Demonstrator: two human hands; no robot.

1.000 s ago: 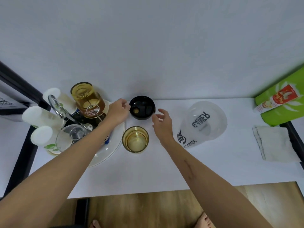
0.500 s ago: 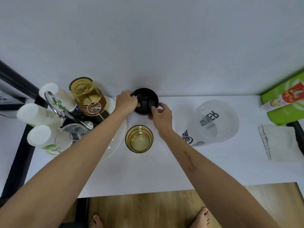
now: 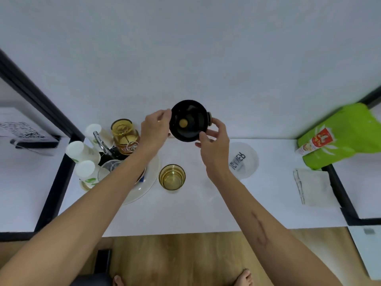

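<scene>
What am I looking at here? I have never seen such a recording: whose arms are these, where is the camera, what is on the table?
No machine here: a person works with two bare hands. One wide-angle camera worn on the head looks forward and down, so the arms reach in from below. The left hand and right hand hold a black lid between them, fingers curled on its rim, in front of the wall. On the white table rest an amber glass and a clear printed shaker cup. At the left a plate, paper cups and an amber jar crowd together; at the right lie a green bag and a folded cloth.
</scene>
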